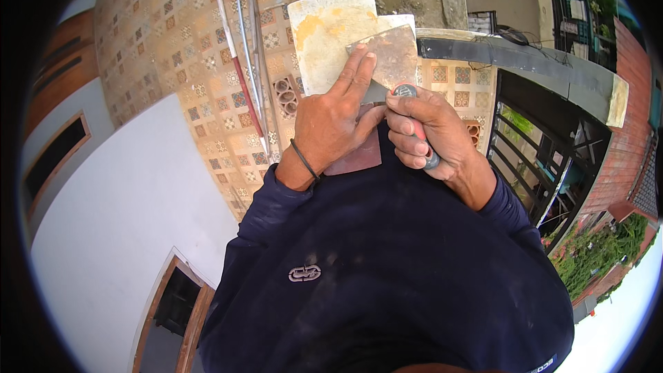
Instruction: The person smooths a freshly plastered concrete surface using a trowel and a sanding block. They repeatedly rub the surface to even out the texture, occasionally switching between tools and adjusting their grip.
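Right hand [442, 128] is wrapping snugly round a grey-and-red handle [404, 90], left hand [333, 123] is resting two straight fingers on a brownish plate [395, 52] over the stained board's [323, 34] right side, can't tell if its thumb's gripping. If pressure's too light, the plate could be slipping and nicking those fingers

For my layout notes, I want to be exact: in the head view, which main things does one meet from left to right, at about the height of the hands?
Wood-framed window, red pole, left hand, right hand, black gate, reddish panelled surface.
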